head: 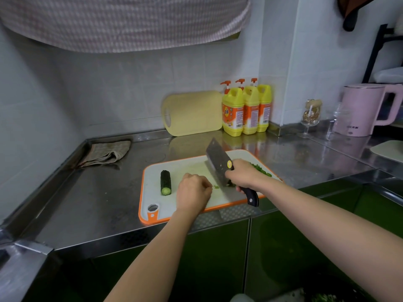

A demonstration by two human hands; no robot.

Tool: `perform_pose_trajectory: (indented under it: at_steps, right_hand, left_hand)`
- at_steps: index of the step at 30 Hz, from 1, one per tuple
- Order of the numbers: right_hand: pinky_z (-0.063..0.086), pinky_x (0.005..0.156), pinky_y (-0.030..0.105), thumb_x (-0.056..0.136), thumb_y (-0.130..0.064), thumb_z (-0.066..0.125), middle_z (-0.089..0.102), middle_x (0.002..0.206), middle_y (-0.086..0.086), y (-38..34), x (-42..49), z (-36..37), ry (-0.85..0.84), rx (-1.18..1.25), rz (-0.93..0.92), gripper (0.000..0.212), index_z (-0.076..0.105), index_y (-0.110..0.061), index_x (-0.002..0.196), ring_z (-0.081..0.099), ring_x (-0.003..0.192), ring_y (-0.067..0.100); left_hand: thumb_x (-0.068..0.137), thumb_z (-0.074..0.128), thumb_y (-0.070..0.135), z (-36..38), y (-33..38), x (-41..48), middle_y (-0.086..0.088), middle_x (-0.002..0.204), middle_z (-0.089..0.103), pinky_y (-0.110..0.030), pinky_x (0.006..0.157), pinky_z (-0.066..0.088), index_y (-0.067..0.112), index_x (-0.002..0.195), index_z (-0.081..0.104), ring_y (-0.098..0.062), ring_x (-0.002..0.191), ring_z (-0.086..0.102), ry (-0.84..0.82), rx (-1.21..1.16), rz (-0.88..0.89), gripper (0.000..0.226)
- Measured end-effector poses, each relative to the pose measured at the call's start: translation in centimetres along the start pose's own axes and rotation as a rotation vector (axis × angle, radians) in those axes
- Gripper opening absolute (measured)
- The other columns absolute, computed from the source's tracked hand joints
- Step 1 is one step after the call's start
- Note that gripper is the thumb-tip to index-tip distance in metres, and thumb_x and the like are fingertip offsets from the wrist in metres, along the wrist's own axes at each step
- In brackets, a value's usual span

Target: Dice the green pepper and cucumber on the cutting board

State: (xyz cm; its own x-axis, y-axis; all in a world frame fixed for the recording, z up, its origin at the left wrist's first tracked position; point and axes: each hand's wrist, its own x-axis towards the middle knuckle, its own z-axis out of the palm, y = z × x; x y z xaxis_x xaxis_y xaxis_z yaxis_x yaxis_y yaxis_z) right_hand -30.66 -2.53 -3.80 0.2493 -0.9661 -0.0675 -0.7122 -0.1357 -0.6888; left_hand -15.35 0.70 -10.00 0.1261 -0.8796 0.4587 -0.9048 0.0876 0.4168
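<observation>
Cucumber (pixel 165 182): left of left hand (pixel 193 189), apart, axis near-to-far; its fingers (pixel 204 183) curled, contents hidden; right hand (pixel 242 176) fingers wrapped round cleaver (pixel 218 162) handle.

Both forearms are bare along their whole visible length, from the near edge of the cutting board (pixel 157 199) back to the picture's bottom. The left hand (pixel 193 190) and right hand (pixel 244 175) are bare too.
</observation>
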Motion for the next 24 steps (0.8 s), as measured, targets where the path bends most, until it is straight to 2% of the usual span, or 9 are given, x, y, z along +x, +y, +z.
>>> perform_pose_trajectory:
  at_steps: [3,7,10,16,18,20,21,22,24]
  right_hand:
    - [0.040,0.039,0.021,0.091,-0.006,0.043,0.052,0.061,0.011,-0.4,-0.5,0.7,-0.099,-0.032,-0.017,0.008,0.048,-0.007,0.084,0.052,0.042,0.019]
    - [0.040,0.038,0.021,0.090,-0.007,0.046,0.051,0.059,0.009,0.5,-0.4,1.2,-0.167,-0.058,0.013,0.006,0.051,-0.007,0.086,0.051,0.039,0.017]
    - [0.040,0.039,0.020,0.091,-0.006,0.044,0.052,0.065,0.011,1.7,0.1,-0.5,-0.102,-0.091,0.091,0.006,0.049,-0.006,0.094,0.050,0.041,0.017]
    - [0.044,0.047,0.027,0.087,-0.003,0.039,0.054,0.065,0.013,3.5,1.3,-2.3,-0.004,-0.057,0.155,0.019,0.049,-0.004,0.103,0.051,0.051,0.024]
    - [0.046,0.050,0.030,0.090,-0.008,0.041,0.054,0.062,0.012,3.0,1.1,-2.1,0.032,-0.027,0.113,0.011,0.050,-0.004,0.095,0.052,0.052,0.025]
    - [0.047,0.057,0.032,0.095,-0.023,0.044,0.057,0.061,0.009,1.8,0.4,-2.0,0.088,-0.093,0.029,0.019,0.051,-0.007,0.085,0.057,0.056,0.025]
    - [0.047,0.060,0.031,0.096,-0.031,0.044,0.061,0.067,0.009,1.1,0.0,-2.0,0.113,-0.157,-0.012,0.026,0.052,-0.008,0.089,0.060,0.061,0.025]
    - [0.046,0.063,0.032,0.095,-0.036,0.044,0.066,0.078,0.010,0.5,-0.2,-1.8,0.134,-0.212,-0.039,0.031,0.052,-0.007,0.101,0.063,0.070,0.026]
    - [0.043,0.068,0.034,0.095,-0.036,0.045,0.066,0.104,0.015,-0.3,-0.6,-1.3,0.165,-0.291,-0.070,0.043,0.042,-0.004,0.125,0.063,0.090,0.031]
  left_hand:
    - [0.083,0.061,0.019,0.0,0.1,0.2,-0.004,0.085,0.069,-0.036,0.076,0.047,0.017,0.085,0.071,-0.023,0.098,0.052,0.057,-0.027,-0.098,0.011]
    - [0.085,0.058,0.019,0.2,0.0,0.1,-0.003,0.095,0.068,-0.036,0.079,0.044,0.017,0.095,0.066,-0.024,0.100,0.051,0.038,-0.004,-0.085,0.012]
    - [0.087,0.057,0.019,0.5,0.0,0.3,-0.001,0.100,0.068,-0.033,0.082,0.043,0.019,0.101,0.067,-0.021,0.103,0.050,0.013,0.003,-0.072,0.017]
    - [0.090,0.057,0.022,1.1,1.1,1.2,-0.001,0.096,0.070,-0.034,0.081,0.046,0.020,0.098,0.071,-0.021,0.099,0.053,-0.046,-0.017,-0.048,0.017]
    - [0.092,0.056,0.024,1.1,1.6,1.7,-0.002,0.092,0.072,-0.035,0.078,0.049,0.017,0.096,0.071,-0.023,0.092,0.061,-0.060,-0.130,-0.084,0.017]
    - [0.097,0.051,0.029,0.7,2.5,2.2,-0.004,0.082,0.071,-0.039,0.074,0.054,0.012,0.096,0.070,-0.024,0.079,0.066,-0.069,-0.373,-0.187,0.026]
    - [0.100,0.047,0.034,0.4,3.3,2.5,-0.006,0.079,0.070,-0.041,0.071,0.055,0.008,0.099,0.068,-0.025,0.071,0.065,-0.098,-0.541,-0.267,0.034]
    - [0.101,0.042,0.039,0.2,4.1,2.7,-0.008,0.079,0.068,-0.042,0.067,0.056,0.004,0.103,0.066,-0.025,0.066,0.064,-0.144,-0.709,-0.350,0.042]
    - [0.101,0.039,0.046,-0.3,5.4,3.3,-0.012,0.082,0.067,-0.034,0.060,0.057,0.002,0.104,0.064,-0.023,0.063,0.064,-0.224,-0.928,-0.472,0.051]
